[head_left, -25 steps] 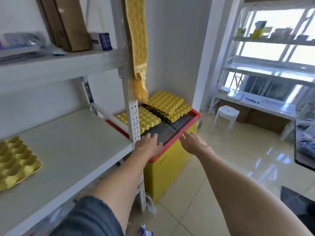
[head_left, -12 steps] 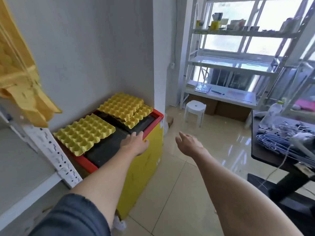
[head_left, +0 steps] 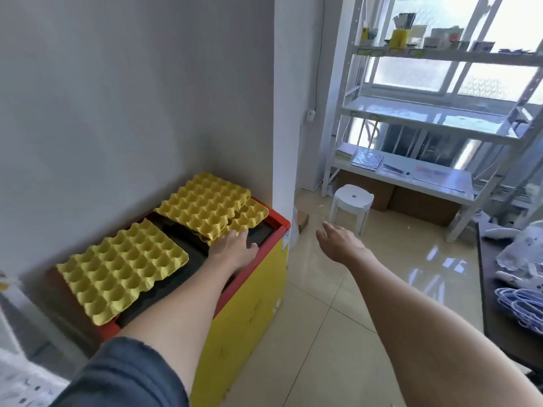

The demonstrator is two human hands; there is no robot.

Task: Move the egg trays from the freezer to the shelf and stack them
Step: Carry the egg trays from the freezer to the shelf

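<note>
Yellow egg trays lie on the freezer (head_left: 249,312): one tray (head_left: 122,270) at 8 o'clock, a two-tray stack (head_left: 205,208) at 12. The left hand (head_left: 235,249), fingers straight, reaches the stack's near edge. The right hand (head_left: 340,242) hovers relaxed and empty over the floor at 2 o'clock.

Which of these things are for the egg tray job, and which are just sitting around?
For the job:
- near egg tray
- far egg tray, overlapping another tray
- freezer
- left hand, reaching toward the far trays
- right hand, held over the floor

Just sitting around:
- white stool
- window rack
- dark table
</note>
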